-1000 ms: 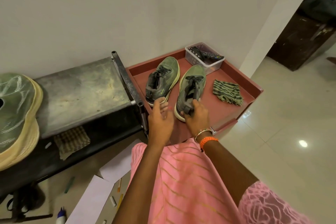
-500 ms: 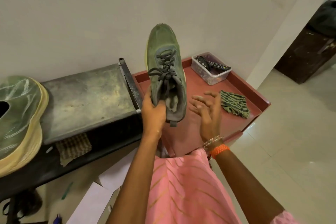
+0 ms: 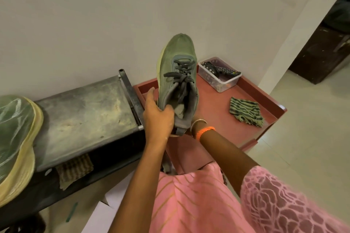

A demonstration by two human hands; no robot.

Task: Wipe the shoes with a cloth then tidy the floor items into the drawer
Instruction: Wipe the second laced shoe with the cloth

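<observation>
Tabletop (image 3: 217,119), red with a raised rim, stands against a plain wall beside a scuffed metal bench (image 3: 83,117); pale glossy tiles lie right. Left hand (image 3: 158,117) grips a dusty green mesh shoe (image 3: 177,73), toe up, above it. Right hand is hidden behind the heel: cannot tell. Striped cloth (image 3: 245,111) lies crumpled right, near a clear tub (image 3: 219,79)
</observation>
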